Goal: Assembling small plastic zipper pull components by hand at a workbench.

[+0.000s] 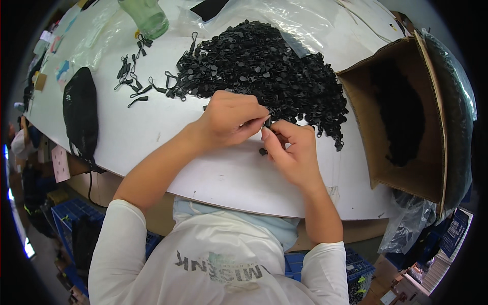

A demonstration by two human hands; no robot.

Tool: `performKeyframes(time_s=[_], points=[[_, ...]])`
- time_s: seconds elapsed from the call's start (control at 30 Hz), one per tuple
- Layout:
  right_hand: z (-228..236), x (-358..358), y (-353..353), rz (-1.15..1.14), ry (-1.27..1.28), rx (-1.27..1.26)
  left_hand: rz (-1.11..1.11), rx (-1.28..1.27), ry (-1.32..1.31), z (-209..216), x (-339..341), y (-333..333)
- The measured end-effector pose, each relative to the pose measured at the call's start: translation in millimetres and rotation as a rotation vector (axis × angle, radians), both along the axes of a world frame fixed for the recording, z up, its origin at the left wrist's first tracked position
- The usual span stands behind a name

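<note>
My left hand (230,119) and my right hand (291,150) meet over the white table (168,127), fingertips pinched together on a small black zipper pull (268,123). One more small black piece (263,151) lies on the table just below the fingers. Right behind my hands spreads a big heap of black zipper pulls (264,66). Several finished-looking pulls with cords (133,71) lie scattered to the left of the heap.
An open cardboard box (406,168) with dark contents stands at the right table edge, plastic bag beside it. A green translucent cup (147,18) stands at the back. A black mesh object (80,114) lies at the left edge. Blue crates (71,216) sit under the table.
</note>
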State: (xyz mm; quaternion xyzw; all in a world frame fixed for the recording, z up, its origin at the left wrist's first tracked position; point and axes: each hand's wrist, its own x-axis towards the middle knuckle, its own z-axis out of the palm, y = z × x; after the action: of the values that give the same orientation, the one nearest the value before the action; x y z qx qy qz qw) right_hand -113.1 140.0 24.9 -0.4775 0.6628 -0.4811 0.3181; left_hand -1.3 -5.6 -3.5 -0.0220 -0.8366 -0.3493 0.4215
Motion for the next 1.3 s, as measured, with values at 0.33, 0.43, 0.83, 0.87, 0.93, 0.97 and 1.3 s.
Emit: performKeyframes(time_s=[0.33,0.43,0.83,0.87,0.93,0.97,1.3], points=[[-11,-5,-2,0.025,0.59,-0.177,-0.152,0.221,-0.339,3,2,-7],[-13,-9,-3,0.068,0.628,-0.308,-0.184,0.082,-0.36,8,6,-21],[10,-44,16,-0.025,0.363,-0.025,-0.413,0.752,-0.466,8,10,-28],[22,-57,28,-0.156,0.283,-0.039,-0.496,1.03,-0.485,10,12,-28],[39,-98,57,-0.747,0.18,-0.242,-0.5,1.179,-0.436,11,11,-25],[42,-124,77,-0.915,0.13,-0.353,-0.455,1.359,-0.324,12,9,-22],[4,36,-1,-0.141,0.199,0.042,-0.33,1.702,-0.061,-4,5,-23]])
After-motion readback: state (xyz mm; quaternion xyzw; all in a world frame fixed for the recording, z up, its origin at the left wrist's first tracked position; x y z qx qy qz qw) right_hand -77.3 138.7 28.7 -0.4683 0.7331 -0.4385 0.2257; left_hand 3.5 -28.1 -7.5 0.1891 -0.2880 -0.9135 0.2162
